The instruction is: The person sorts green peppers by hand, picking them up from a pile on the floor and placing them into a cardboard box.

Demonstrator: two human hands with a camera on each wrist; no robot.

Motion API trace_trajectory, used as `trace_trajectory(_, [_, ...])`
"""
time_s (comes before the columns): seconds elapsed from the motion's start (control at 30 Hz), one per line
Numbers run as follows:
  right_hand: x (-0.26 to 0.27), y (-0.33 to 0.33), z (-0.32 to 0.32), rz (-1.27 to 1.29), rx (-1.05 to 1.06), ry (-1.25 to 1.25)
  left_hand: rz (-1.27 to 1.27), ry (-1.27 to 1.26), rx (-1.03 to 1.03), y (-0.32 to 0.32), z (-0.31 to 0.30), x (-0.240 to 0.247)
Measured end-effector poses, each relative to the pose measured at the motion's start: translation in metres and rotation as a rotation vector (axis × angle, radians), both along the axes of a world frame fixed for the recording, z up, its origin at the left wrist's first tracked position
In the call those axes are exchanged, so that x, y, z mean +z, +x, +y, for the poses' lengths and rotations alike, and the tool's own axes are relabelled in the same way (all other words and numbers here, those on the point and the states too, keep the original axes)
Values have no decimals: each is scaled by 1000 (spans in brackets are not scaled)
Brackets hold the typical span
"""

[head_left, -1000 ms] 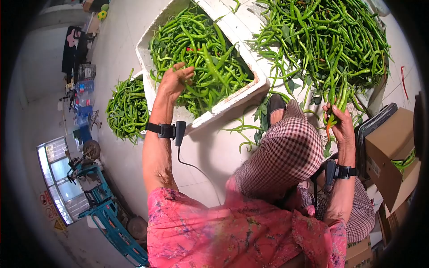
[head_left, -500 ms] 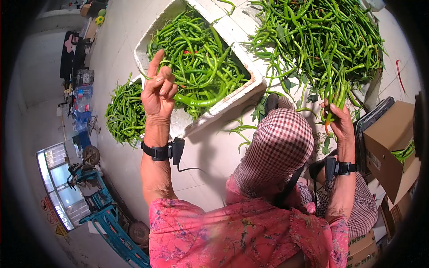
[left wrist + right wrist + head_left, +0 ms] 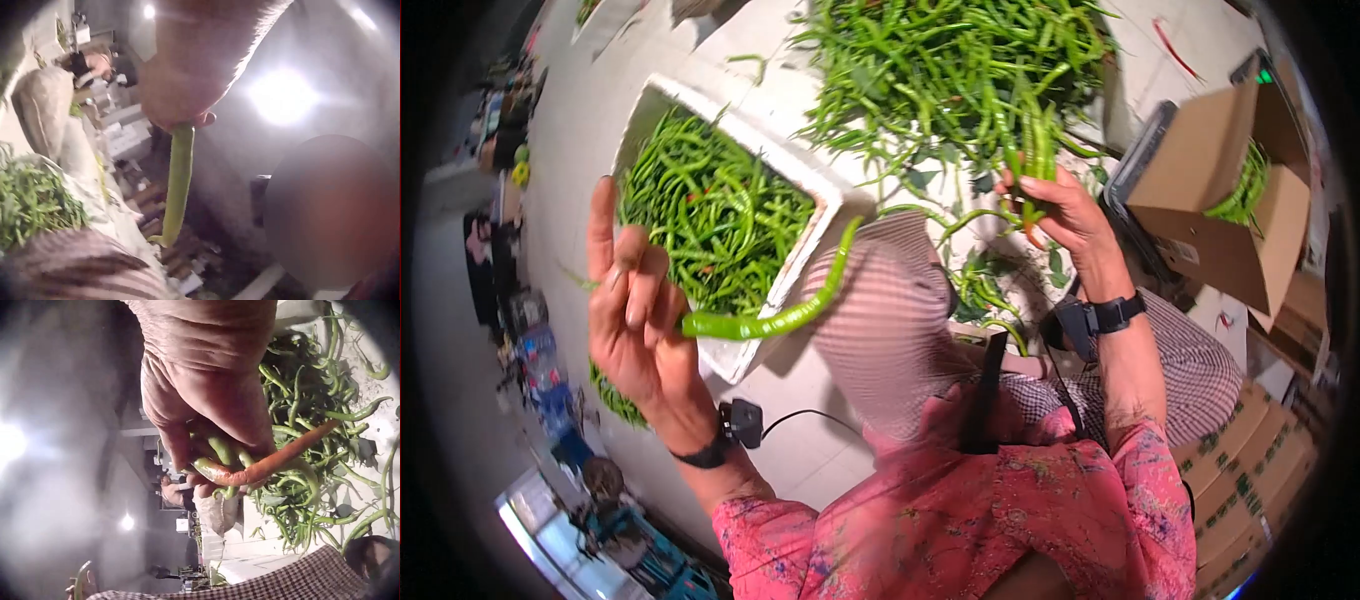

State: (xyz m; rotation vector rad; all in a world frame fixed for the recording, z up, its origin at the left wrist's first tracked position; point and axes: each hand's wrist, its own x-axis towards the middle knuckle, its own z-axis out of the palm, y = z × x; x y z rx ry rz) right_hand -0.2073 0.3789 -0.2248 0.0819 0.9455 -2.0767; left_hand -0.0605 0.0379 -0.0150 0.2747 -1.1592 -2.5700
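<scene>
My left hand (image 3: 635, 310) is raised beside the white foam box (image 3: 832, 195), index finger pointing up. It holds a long curved green chili pepper (image 3: 772, 325) by one end; in the left wrist view that green chili pepper (image 3: 179, 187) hangs below the hand. Green peppers (image 3: 710, 210) fill much of the box. At the near edge of a big heap of peppers (image 3: 950, 80), my right hand (image 3: 1075, 210) grips a small bunch of green chili peppers (image 3: 1032, 140). An orange-red pepper (image 3: 287, 454) sticks out of that bunch in the right wrist view.
A cardboard box (image 3: 1190, 165) with some green peppers inside stands at the right. My bent knee in checked trousers (image 3: 880, 320) lies between the hands. Loose peppers and leaves (image 3: 980, 285) lie on the floor beside it. A red strip (image 3: 1175, 48) is farther off.
My left hand has come up from the peppers in the foam box and back toward me, bringing one long green pepper. The right hand keeps its bunch. The head view has swung right.
</scene>
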Motion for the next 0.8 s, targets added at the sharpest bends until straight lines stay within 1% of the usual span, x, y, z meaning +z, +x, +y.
trace_trajectory(0.07, [9,0,3,45,1,2,-80,-11,-60,-13,35,17])
trace_trajectory(0.13, [26,4,10,48,-10,8,-213,-155,-135,-29,72,26])
trace_trajectory(0.17, [30,6,13,51,-23,-15,-259,-221,-143,-37,92,22])
trace_trajectory(0.2, [32,8,16,50,-35,-12,-268,-194,-229,-42,101,12])
trace_trajectory(0.27, [35,14,23,43,-56,-23,-324,-61,-349,-55,121,-15])
trace_trajectory(0.3, [38,17,24,47,-52,-31,-406,-71,-338,-61,132,-27])
trace_trajectory(0.33, [44,21,24,58,-51,-29,-431,-80,-320,-69,141,-44])
trace_trajectory(0.4, [47,28,27,68,-8,-72,-443,45,-230,-80,152,-70])
trace_trajectory(0.43, [47,34,28,63,-11,-77,-448,41,-231,-82,156,-76])
trace_trajectory(0.5, [45,42,29,61,13,-86,-386,245,-171,-87,163,-88])
trace_trajectory(0.53, [42,47,29,58,11,-91,-368,338,-204,-87,169,-100])
trace_trajectory(0.6, [38,53,25,48,23,-42,-371,369,-245,-83,183,-133])
trace_trajectory(0.63, [40,58,23,-18,25,-75,-410,346,-154,-84,192,-141])
trace_trajectory(0.67, [41,63,25,-27,16,-71,-420,350,-163,-83,199,-149])
trace_trajectory(0.73, [40,66,25,1,32,-52,-426,191,26,-82,206,-152])
trace_trajectory(0.77, [35,68,23,6,31,-30,-408,151,7,-82,205,-162])
trace_trajectory(0.8, [30,69,21,0,27,-35,-414,146,4,-81,205,-161])
